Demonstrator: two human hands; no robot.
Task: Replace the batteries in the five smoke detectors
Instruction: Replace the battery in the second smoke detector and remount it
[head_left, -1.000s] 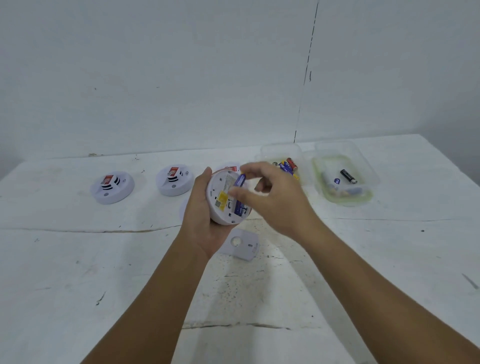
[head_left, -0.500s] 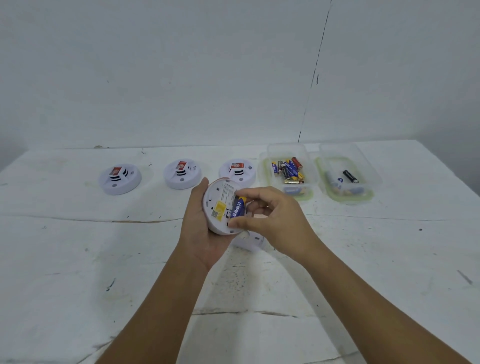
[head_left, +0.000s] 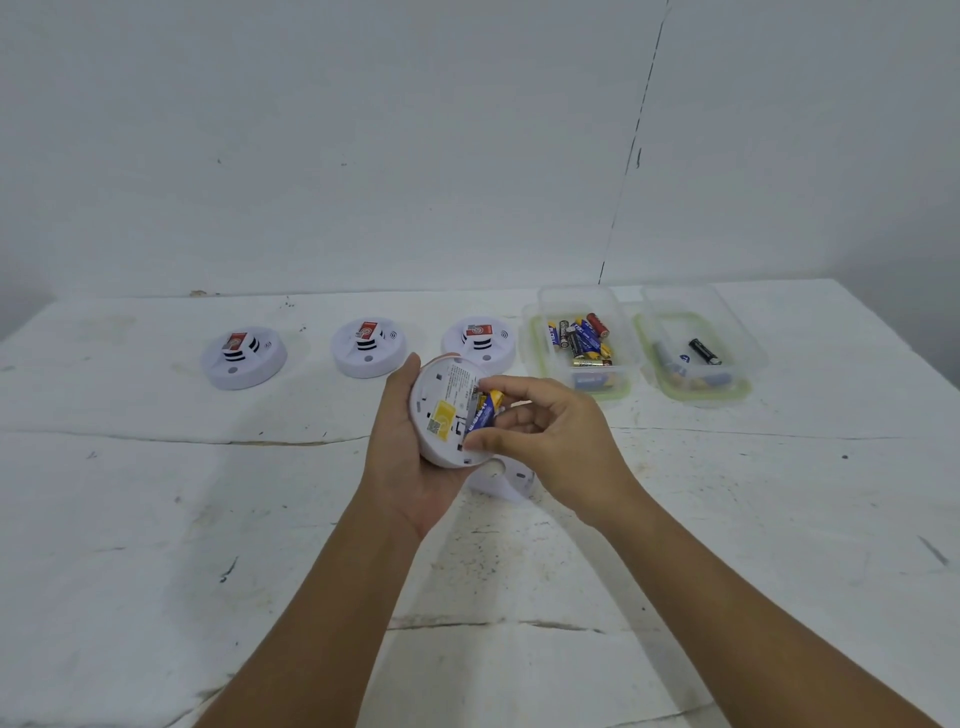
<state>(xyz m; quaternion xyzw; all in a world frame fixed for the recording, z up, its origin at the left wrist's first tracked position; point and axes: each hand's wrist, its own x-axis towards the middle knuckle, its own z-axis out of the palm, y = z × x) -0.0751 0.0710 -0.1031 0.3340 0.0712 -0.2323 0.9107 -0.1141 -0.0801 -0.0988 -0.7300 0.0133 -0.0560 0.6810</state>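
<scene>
Near the centre of the frame the left hand (head_left: 410, 457) is cupping a white smoke detector (head_left: 448, 410) from behind and below, fingers curled round its rim, so that its back is tilting up toward the camera. A yellow sticker and printed label are showing on that back. The right hand (head_left: 545, 441) is coming in from the right side of the detector, thumb and fingers pinching a blue and yellow battery (head_left: 484, 413) that is lying in or against the battery slot; whether it is fully seated cannot be told.

Just below the hands, a white mounting plate (head_left: 506, 480) is lying on the white table (head_left: 156, 519), partly hidden. Across the upper middle of the frame three more detectors are sitting in a row on the table: one at the left (head_left: 243, 357), one in the middle (head_left: 370, 347), one at the right (head_left: 480, 340) just behind the held detector. To the upper right, two clear plastic tubs are standing side by side: the nearer tub (head_left: 535, 343) is holding a heap of mixed batteries, the farther tub (head_left: 748, 353) only a few
</scene>
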